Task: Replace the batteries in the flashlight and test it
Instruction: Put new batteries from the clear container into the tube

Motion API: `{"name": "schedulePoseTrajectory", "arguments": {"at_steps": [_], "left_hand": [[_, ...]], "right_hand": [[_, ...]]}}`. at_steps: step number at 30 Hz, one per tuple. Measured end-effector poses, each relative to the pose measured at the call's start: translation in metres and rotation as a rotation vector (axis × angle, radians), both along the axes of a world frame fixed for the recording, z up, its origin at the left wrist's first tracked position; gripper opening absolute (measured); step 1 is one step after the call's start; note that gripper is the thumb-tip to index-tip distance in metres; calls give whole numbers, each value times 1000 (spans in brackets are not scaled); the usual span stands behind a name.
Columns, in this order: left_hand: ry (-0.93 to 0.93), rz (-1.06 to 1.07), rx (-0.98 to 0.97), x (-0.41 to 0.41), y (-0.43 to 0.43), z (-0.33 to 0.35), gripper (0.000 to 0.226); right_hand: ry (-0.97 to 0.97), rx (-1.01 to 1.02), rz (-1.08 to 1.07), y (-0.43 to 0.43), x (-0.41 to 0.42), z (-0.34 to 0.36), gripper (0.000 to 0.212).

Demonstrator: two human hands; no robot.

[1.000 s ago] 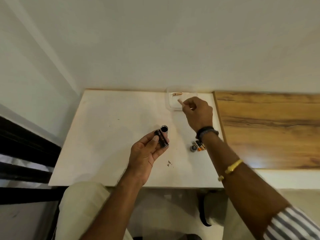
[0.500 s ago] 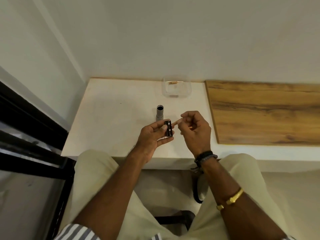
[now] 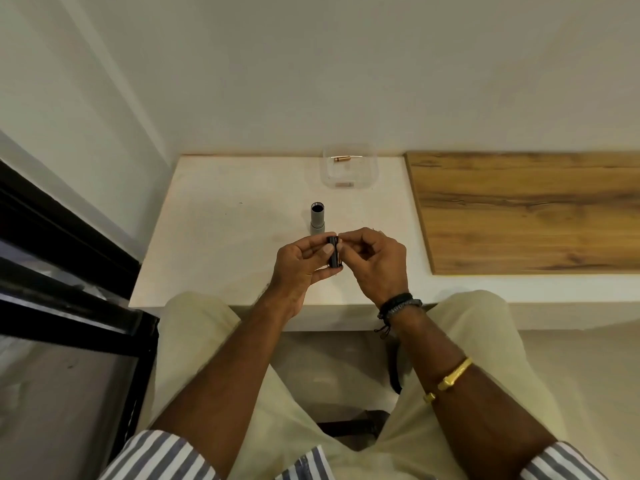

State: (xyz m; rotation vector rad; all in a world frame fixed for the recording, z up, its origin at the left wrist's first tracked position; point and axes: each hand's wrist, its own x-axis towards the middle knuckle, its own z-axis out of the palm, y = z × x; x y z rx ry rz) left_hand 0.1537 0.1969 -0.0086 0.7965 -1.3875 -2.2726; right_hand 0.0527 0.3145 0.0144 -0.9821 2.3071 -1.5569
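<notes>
My left hand [image 3: 300,268] grips a small black battery holder [image 3: 334,251] above the near part of the white table [image 3: 225,237]. My right hand [image 3: 375,263] pinches a battery against the holder's right side; the battery is almost hidden by my fingers. The grey flashlight body [image 3: 317,218] stands upright on the table just beyond my hands, its open end up. A clear plastic box [image 3: 349,165] at the table's far edge holds one copper-coloured battery [image 3: 342,159].
A wooden board [image 3: 526,209] lies to the right of the white table. A black frame [image 3: 69,265] runs along the left. The white wall stands right behind the table. My knees are under the table's near edge.
My right hand came back from the clear box with a battery and met the holder in my left hand. The view tilted down, so the items near the right wrist are out of sight.
</notes>
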Motion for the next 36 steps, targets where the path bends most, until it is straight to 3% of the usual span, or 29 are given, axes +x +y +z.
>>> {"name": "schedulePoseTrajectory", "arguments": {"at_steps": [11,14,18,26,31,36], "left_hand": [[-14,39,-15,-1,0,1,19],[-20,42,58,-3,-1,2,23],[15,77,107,-5,-7,3,24],[79,362,314,-6,-31,0,23],[73,401,347,-13,-39,-3,23],[26,419,343,-19,-49,-8,27]], "right_hand": [[266,35,57,-4,13,-13,22],[237,81,95,-9,16,-15,27],[133,-32,73,-17,7,-9,26],[-21,-2,-141,-65,-74,-1,13],[46,238,-137,-111,-138,-1,14],[182,715,50,-151,-185,-10,22]]}}
